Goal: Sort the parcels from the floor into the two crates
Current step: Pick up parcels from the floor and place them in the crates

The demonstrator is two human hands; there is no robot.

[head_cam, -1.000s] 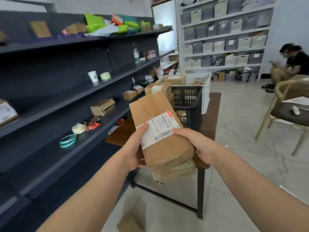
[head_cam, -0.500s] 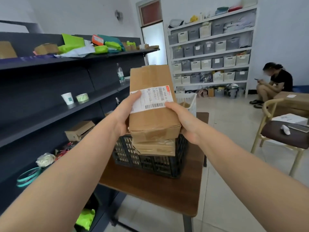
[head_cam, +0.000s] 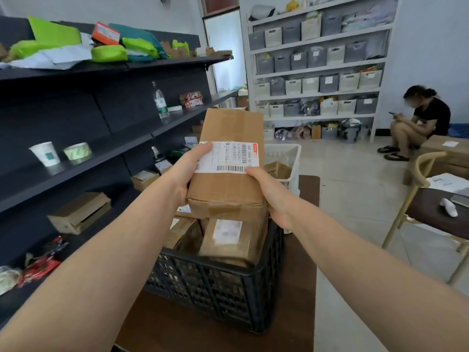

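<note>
I hold a brown cardboard parcel (head_cam: 228, 184) with a white barcode label above the black crate (head_cam: 215, 288). My left hand (head_cam: 186, 174) grips its left side, thumb on the label. My right hand (head_cam: 274, 196) grips its right side. A second taped parcel (head_cam: 228, 240) sits directly beneath it, at the crate's top among several other brown parcels inside. Behind the black crate stands a white crate (head_cam: 289, 158) holding a brown parcel (head_cam: 278, 170). Both crates rest on a dark wooden table (head_cam: 203, 334).
Dark shelving (head_cam: 76, 158) with cups, boxes and green mailers runs along the left. A wooden chair (head_cam: 429, 207) stands at the right. A person (head_cam: 418, 118) sits by white shelves of bins at the back. Tiled floor lies between.
I have stepped closer to the table. The parcels have come down from in front of me to the black crate's top, and the lower one now rests among the crate's parcels.
</note>
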